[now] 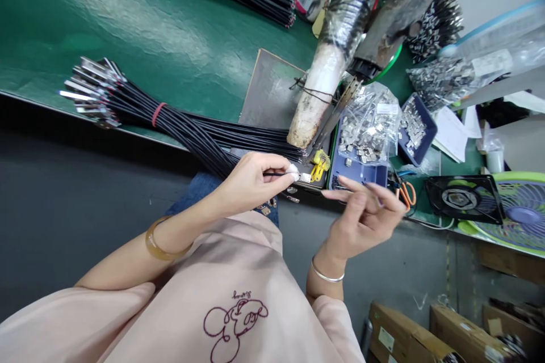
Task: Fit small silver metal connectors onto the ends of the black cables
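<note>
My left hand pinches the end of a thin black cable, with a small metal connector at its tip held near a yellow fixture. My right hand hovers just right of it, fingers spread and loosely curved, holding nothing that I can see. A bundle of black cables tied with a red band lies across the green table, its metal ends fanned out at the left.
A wrapped tool arm slants down to the fixture. Blue trays and a bag of small metal shells sit at right, with orange scissors, a black fan and a green fan. Cardboard boxes stand on the floor.
</note>
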`<action>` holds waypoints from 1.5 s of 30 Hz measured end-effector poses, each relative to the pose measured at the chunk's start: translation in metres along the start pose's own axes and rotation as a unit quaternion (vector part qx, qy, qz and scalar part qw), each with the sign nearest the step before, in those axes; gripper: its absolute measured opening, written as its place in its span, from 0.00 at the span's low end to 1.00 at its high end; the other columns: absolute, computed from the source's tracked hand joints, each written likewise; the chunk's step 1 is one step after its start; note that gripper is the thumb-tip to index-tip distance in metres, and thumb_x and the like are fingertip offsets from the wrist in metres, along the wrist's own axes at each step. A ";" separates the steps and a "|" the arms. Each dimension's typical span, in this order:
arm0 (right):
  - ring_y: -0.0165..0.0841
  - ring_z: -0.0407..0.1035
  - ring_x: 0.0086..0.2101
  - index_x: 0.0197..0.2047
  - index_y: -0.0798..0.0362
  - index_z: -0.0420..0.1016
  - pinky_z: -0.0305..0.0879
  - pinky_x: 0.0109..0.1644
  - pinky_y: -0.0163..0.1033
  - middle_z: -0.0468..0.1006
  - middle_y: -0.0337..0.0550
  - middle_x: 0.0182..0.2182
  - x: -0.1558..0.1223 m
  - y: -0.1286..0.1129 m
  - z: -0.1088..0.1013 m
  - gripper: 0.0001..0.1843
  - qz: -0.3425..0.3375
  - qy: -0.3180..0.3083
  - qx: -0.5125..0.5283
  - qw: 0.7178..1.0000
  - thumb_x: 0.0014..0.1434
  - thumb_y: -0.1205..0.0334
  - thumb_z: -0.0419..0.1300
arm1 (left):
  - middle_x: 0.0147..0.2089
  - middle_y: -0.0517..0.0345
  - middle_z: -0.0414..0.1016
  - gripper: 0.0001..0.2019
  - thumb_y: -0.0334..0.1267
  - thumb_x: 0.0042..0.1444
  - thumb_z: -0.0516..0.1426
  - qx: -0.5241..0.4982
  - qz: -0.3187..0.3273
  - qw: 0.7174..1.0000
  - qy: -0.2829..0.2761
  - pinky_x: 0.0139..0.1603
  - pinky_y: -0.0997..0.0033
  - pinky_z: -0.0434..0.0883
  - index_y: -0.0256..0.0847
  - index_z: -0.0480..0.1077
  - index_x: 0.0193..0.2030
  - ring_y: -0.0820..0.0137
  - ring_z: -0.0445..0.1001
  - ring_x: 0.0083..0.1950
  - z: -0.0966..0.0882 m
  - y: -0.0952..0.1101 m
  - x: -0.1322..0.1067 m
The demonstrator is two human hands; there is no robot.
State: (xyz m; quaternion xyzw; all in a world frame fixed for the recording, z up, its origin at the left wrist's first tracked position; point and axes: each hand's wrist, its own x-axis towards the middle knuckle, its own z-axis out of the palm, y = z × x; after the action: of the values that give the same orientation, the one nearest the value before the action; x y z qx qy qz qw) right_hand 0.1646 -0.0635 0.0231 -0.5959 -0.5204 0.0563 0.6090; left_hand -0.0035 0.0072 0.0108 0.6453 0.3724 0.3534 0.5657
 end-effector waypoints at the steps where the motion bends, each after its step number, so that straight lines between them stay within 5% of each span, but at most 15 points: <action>1: 0.29 0.79 0.25 0.46 0.48 0.70 0.75 0.29 0.36 0.84 0.38 0.37 -0.002 0.001 0.000 0.07 -0.002 -0.028 -0.023 0.999 0.65 0.68 0.59 | 0.25 0.61 0.66 0.10 0.35 0.57 0.57 -0.015 -0.009 1.000 0.002 0.27 0.78 0.59 0.32 0.74 0.27 0.77 0.60 0.27 0.001 0.000 0.000; 4: 0.34 0.82 0.37 0.41 0.49 0.73 0.81 0.39 0.40 0.85 0.41 0.40 -0.007 0.006 0.004 0.04 -0.009 -0.139 -0.055 0.989 0.63 0.68 0.62 | 0.27 0.59 0.71 0.09 0.35 0.55 0.58 -0.056 -0.038 0.998 0.010 0.29 0.78 0.63 0.32 0.75 0.28 0.76 0.65 0.29 0.005 0.000 0.000; 7: 0.34 0.82 0.40 0.38 0.49 0.73 0.82 0.41 0.40 0.84 0.43 0.43 -0.008 0.011 0.009 0.03 -0.012 -0.187 -0.052 0.981 0.62 0.67 0.62 | 0.27 0.59 0.72 0.07 0.33 0.53 0.58 -0.059 -0.046 0.997 0.025 0.29 0.78 0.64 0.33 0.75 0.28 0.75 0.66 0.28 0.008 0.002 0.002; 20: 0.31 0.82 0.36 0.34 0.50 0.73 0.81 0.40 0.36 0.85 0.40 0.41 0.008 0.014 0.012 0.05 0.084 -0.211 0.007 0.974 0.60 0.67 0.64 | 0.22 0.63 0.65 0.07 0.30 0.51 0.57 0.004 -0.033 0.997 0.063 0.25 0.77 0.55 0.33 0.74 0.25 0.79 0.57 0.25 0.012 0.003 0.005; 30: 0.32 0.81 0.41 0.34 0.49 0.75 0.80 0.41 0.35 0.85 0.39 0.40 0.015 0.009 0.013 0.05 0.000 -0.212 -0.048 0.976 0.59 0.69 0.64 | 0.21 0.65 0.61 0.06 0.30 0.51 0.58 -0.018 -0.029 0.995 0.093 0.24 0.79 0.53 0.33 0.73 0.25 0.80 0.53 0.24 0.011 0.012 0.009; 40: 0.32 0.82 0.36 0.37 0.48 0.72 0.81 0.38 0.37 0.85 0.40 0.42 0.007 0.004 0.001 0.03 -0.016 -0.250 -0.087 0.964 0.63 0.66 0.61 | 0.22 0.64 0.60 0.07 0.31 0.52 0.57 -0.003 -0.072 0.997 0.033 0.24 0.79 0.55 0.34 0.71 0.25 0.79 0.55 0.25 0.011 0.011 0.005; 43: 0.29 0.77 0.25 0.39 0.48 0.75 0.77 0.29 0.36 0.85 0.38 0.36 0.004 -0.001 -0.010 0.02 -0.026 -0.203 -0.081 0.976 0.63 0.64 0.62 | 0.21 0.65 0.60 0.07 0.29 0.52 0.56 0.053 -0.031 0.998 0.000 0.24 0.78 0.54 0.34 0.72 0.25 0.79 0.54 0.24 0.008 0.011 -0.001; 45: 0.29 0.72 0.20 0.39 0.46 0.76 0.72 0.24 0.37 0.80 0.35 0.27 0.004 -0.005 -0.019 0.02 -0.080 -0.103 -0.077 0.988 0.61 0.62 0.64 | 0.21 0.64 0.63 0.08 0.27 0.52 0.57 0.089 0.004 0.996 -0.031 0.25 0.77 0.57 0.35 0.74 0.25 0.79 0.56 0.24 0.005 0.010 -0.006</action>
State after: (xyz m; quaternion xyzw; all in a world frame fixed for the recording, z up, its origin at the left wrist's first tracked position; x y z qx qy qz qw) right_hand 0.1770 -0.0753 0.0342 -0.5885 -0.6290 0.0279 0.5072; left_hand -0.0015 -0.0014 0.0197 0.7050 0.3826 0.3008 0.5159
